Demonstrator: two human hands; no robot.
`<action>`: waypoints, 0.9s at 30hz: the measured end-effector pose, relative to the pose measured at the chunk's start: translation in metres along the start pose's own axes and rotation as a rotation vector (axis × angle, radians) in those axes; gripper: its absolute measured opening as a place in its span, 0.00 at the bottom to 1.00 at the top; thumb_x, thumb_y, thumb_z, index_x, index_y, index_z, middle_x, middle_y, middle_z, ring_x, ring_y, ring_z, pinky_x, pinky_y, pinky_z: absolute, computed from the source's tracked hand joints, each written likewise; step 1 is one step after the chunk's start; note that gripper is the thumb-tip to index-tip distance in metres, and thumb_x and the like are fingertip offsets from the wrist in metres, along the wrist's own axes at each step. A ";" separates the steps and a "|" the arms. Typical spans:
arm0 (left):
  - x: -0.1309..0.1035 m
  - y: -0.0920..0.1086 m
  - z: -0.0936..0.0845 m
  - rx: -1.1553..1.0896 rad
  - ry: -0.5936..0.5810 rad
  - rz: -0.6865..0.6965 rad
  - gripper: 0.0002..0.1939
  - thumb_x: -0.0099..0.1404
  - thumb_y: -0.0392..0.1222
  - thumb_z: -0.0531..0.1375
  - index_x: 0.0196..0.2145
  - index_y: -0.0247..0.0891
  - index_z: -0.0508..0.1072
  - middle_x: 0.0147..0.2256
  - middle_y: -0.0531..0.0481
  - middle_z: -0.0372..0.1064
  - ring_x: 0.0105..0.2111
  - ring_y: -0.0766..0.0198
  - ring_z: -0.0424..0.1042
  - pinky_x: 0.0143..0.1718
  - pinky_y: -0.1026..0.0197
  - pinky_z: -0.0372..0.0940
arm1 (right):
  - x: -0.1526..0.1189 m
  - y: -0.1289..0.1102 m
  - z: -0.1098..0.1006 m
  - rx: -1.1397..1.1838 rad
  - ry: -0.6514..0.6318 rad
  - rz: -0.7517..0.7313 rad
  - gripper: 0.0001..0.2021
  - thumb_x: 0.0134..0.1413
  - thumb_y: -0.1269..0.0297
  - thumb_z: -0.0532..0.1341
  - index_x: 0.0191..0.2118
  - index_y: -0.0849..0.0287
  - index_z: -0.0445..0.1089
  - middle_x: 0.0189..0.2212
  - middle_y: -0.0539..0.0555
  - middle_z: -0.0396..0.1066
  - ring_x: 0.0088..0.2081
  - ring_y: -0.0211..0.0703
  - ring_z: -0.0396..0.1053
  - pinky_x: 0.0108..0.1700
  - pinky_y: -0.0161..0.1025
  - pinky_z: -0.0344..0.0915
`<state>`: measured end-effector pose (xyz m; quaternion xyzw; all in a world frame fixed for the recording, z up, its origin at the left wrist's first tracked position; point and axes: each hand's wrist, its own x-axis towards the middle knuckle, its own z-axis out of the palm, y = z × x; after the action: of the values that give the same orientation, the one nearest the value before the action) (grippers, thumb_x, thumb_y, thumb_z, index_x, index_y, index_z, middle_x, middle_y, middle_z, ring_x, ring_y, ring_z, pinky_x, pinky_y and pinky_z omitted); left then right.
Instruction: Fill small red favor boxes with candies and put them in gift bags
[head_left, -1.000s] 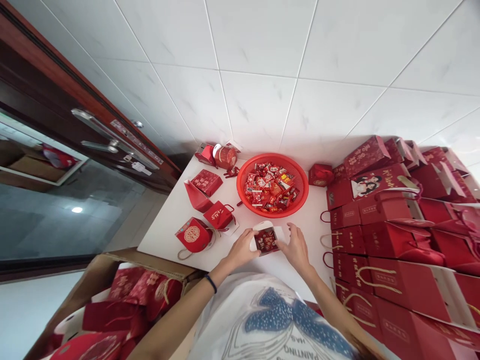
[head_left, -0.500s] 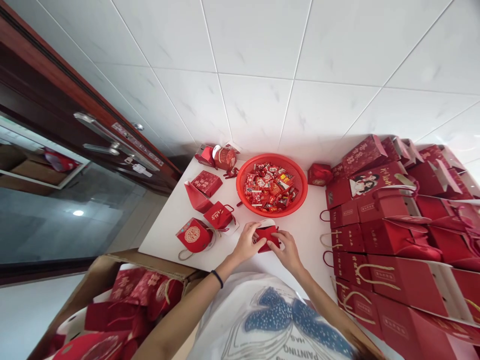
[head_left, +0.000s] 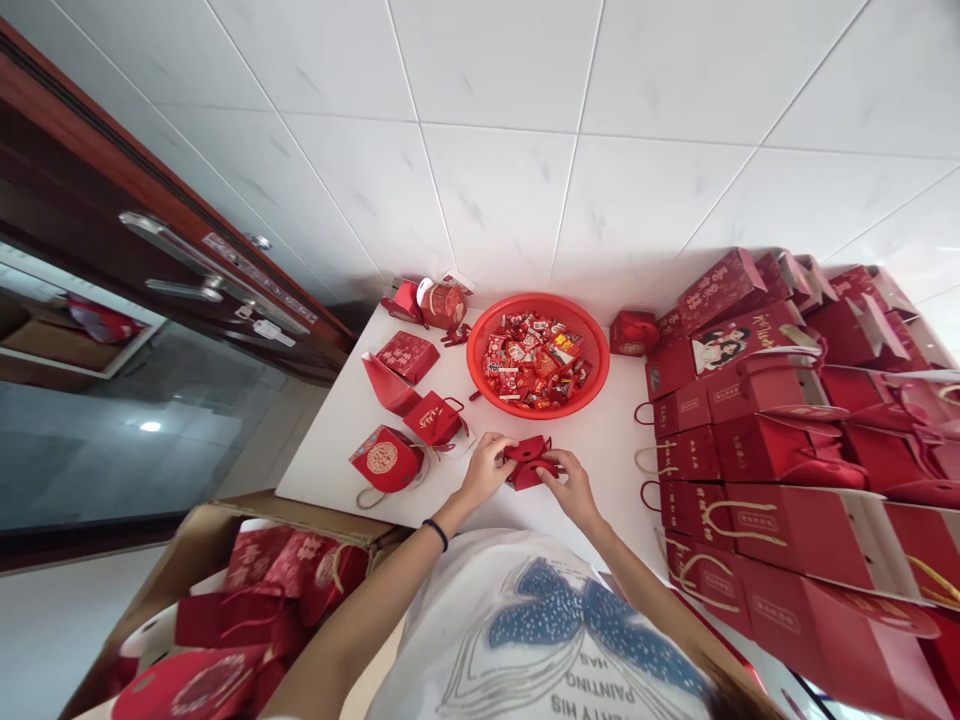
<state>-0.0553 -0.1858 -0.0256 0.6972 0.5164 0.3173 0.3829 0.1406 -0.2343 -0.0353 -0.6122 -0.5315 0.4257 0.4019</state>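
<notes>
A small red gift box (head_left: 529,474) is between my hands at the front of the white table (head_left: 600,450). Both of its top flaps lean inward and lie near each other. My left hand (head_left: 486,470) grips the box's left side with thumb and fingers. From the right, my right hand (head_left: 573,488) holds it, with the thumb on the near flap. Just beyond the box stands a red plastic basket (head_left: 609,362) full of wrapped sweets (head_left: 536,360).
Several red boxes (head_left: 386,460) stand at the table's left. Rows of red gift bags (head_left: 772,510) fill the right side. A cardboard carton (head_left: 292,512) of red packaging is at lower left. A small red box (head_left: 632,332) sits by the tiled wall (head_left: 495,200); a dark door (head_left: 90,200) is left.
The box's far flap, upright with its pale inside showing before, is now folded inward showing red. Both hands have shifted slightly around the box. The whole view has moved a little.
</notes>
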 end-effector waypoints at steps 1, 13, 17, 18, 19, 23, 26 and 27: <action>0.000 0.000 0.000 -0.007 -0.008 0.008 0.15 0.59 0.29 0.61 0.42 0.40 0.77 0.41 0.47 0.69 0.37 0.62 0.72 0.40 0.58 0.71 | 0.002 0.000 0.003 0.004 0.027 0.018 0.13 0.53 0.52 0.64 0.38 0.55 0.74 0.39 0.58 0.75 0.40 0.50 0.73 0.44 0.48 0.71; -0.011 -0.007 -0.010 0.029 -0.149 0.003 0.18 0.60 0.40 0.66 0.49 0.42 0.75 0.51 0.43 0.67 0.53 0.53 0.69 0.57 0.49 0.66 | 0.003 0.012 0.003 0.210 0.148 0.191 0.15 0.46 0.49 0.65 0.35 0.55 0.70 0.39 0.55 0.74 0.40 0.48 0.72 0.43 0.44 0.70; -0.005 -0.007 -0.011 -0.012 -0.189 -0.022 0.18 0.58 0.38 0.66 0.48 0.41 0.76 0.49 0.43 0.68 0.49 0.55 0.71 0.52 0.52 0.69 | 0.016 0.017 -0.006 0.178 0.094 0.277 0.21 0.47 0.54 0.62 0.48 0.53 0.72 0.47 0.57 0.74 0.43 0.49 0.72 0.44 0.45 0.69; -0.003 -0.007 -0.011 -0.023 -0.204 -0.028 0.18 0.58 0.38 0.66 0.47 0.41 0.76 0.48 0.44 0.68 0.48 0.55 0.71 0.50 0.53 0.70 | 0.021 0.015 -0.008 0.168 0.035 0.270 0.22 0.47 0.55 0.61 0.50 0.53 0.73 0.47 0.57 0.74 0.45 0.49 0.72 0.46 0.45 0.69; -0.001 -0.006 -0.011 -0.034 -0.215 -0.035 0.18 0.57 0.37 0.66 0.47 0.41 0.76 0.48 0.44 0.69 0.47 0.56 0.72 0.49 0.54 0.70 | 0.027 0.012 -0.010 0.168 -0.028 0.262 0.22 0.47 0.56 0.60 0.49 0.53 0.74 0.46 0.56 0.75 0.45 0.49 0.72 0.46 0.44 0.68; 0.005 -0.004 -0.011 -0.076 -0.225 -0.072 0.19 0.55 0.35 0.66 0.46 0.41 0.76 0.47 0.46 0.68 0.43 0.59 0.73 0.43 0.57 0.72 | 0.040 -0.001 -0.015 0.211 -0.147 0.279 0.13 0.43 0.54 0.64 0.33 0.57 0.76 0.32 0.52 0.74 0.37 0.47 0.71 0.41 0.42 0.67; 0.007 -0.004 -0.010 -0.099 -0.208 -0.109 0.19 0.53 0.34 0.67 0.45 0.40 0.77 0.46 0.46 0.68 0.36 0.63 0.72 0.38 0.59 0.71 | 0.036 -0.007 -0.020 0.226 -0.111 0.319 0.18 0.40 0.47 0.68 0.22 0.58 0.69 0.21 0.49 0.69 0.29 0.44 0.68 0.36 0.41 0.66; 0.007 -0.004 -0.010 -0.105 -0.201 -0.126 0.20 0.52 0.34 0.68 0.44 0.40 0.77 0.46 0.47 0.68 0.33 0.65 0.71 0.37 0.59 0.71 | 0.033 -0.008 -0.022 0.236 -0.094 0.333 0.21 0.40 0.45 0.68 0.20 0.58 0.66 0.20 0.49 0.68 0.28 0.43 0.67 0.35 0.41 0.66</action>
<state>-0.0639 -0.1765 -0.0240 0.6705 0.5010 0.2477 0.4879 0.1613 -0.2015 -0.0243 -0.6196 -0.3877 0.5736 0.3698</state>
